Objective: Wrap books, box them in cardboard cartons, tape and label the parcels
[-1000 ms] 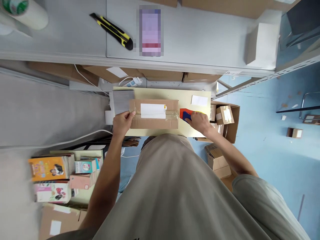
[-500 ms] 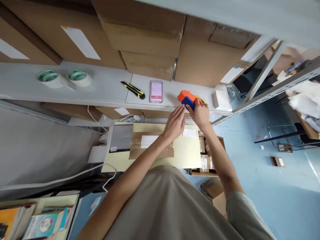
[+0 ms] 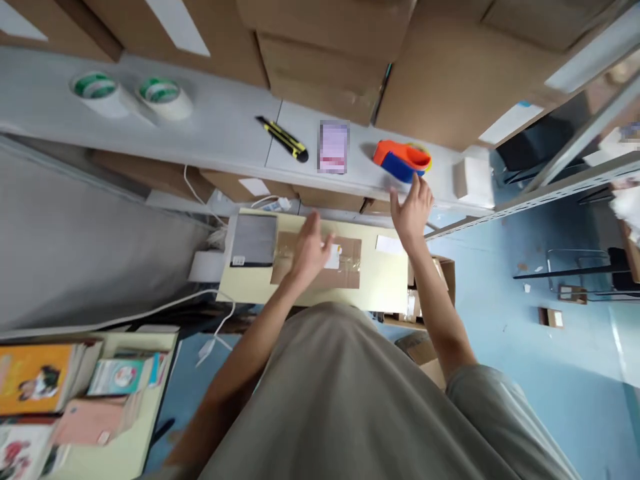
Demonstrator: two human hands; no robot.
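Along the top of the frame runs a pale grey shelf (image 3: 225, 133), smooth and matte, with large brown cardboard cartons (image 3: 325, 60) stacked at its back. On it, from the left, lie two rolls of clear tape (image 3: 133, 95) with green-printed cores, a slim yellow-and-black utility knife (image 3: 283, 139) set at a slant, a small blurred pink rectangle (image 3: 333, 147), the orange-and-blue plastic tape dispenser (image 3: 403, 160), and a plain white box (image 3: 473, 180).

The right hand (image 3: 413, 207) is released, fingers spread, just below the dispenser and grasping nothing. I cannot tell whether its fingertips touch the dispenser.

Below the shelf, at frame centre, a pale yellow surface (image 3: 380, 287) carries a flat cardboard parcel (image 3: 347, 263), glossy with clear tape and bearing a white label. The left hand (image 3: 310, 250) lies loosely open on top of it, covering much of the label. A grey rectangular sheet (image 3: 253, 240) lies just left of the parcel, and a white paper slip (image 3: 389, 245) just right of it.

At lower left are stacked, colourful books (image 3: 35, 377). At right is a blue floor (image 3: 550, 373) with small cartons scattered on it.
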